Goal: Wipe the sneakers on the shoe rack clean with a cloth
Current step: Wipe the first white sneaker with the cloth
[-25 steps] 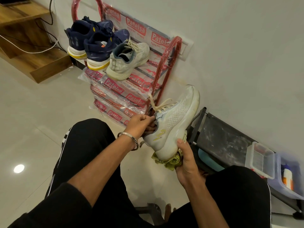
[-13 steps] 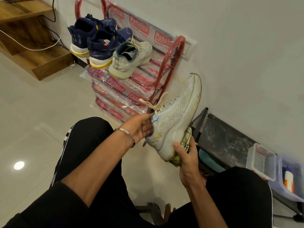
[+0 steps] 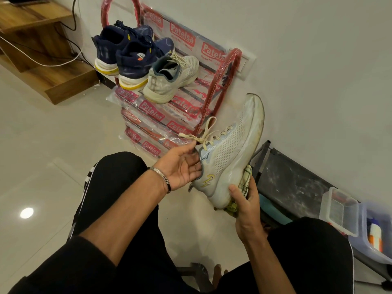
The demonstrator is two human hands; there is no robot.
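Observation:
I hold a white mesh sneaker (image 3: 231, 153) in the air between my knees, toe pointing up toward the wall. My left hand (image 3: 180, 166) is palm up at its collar, thumb by the laces, fingertips going into the opening. My right hand (image 3: 246, 209) grips a yellow-green cloth (image 3: 245, 183) pressed against the sole near the heel. The red shoe rack (image 3: 214, 96), wrapped in printed plastic, stands against the wall. Its top shelf carries two navy sneakers (image 3: 110, 45) (image 3: 137, 64) and the other white sneaker (image 3: 169, 81).
A wooden stepped unit (image 3: 48, 66) with cables stands at the far left. A low black rack (image 3: 297, 179) runs along the wall at right, holding a clear plastic box (image 3: 339, 209) and a bluish tub (image 3: 373, 240) with a bottle. My knees in black trousers fill the foreground.
The sneaker has swung so its toe points higher up the wall. My left hand has turned palm up at the collar. My right hand with the cloth has shifted along the sole.

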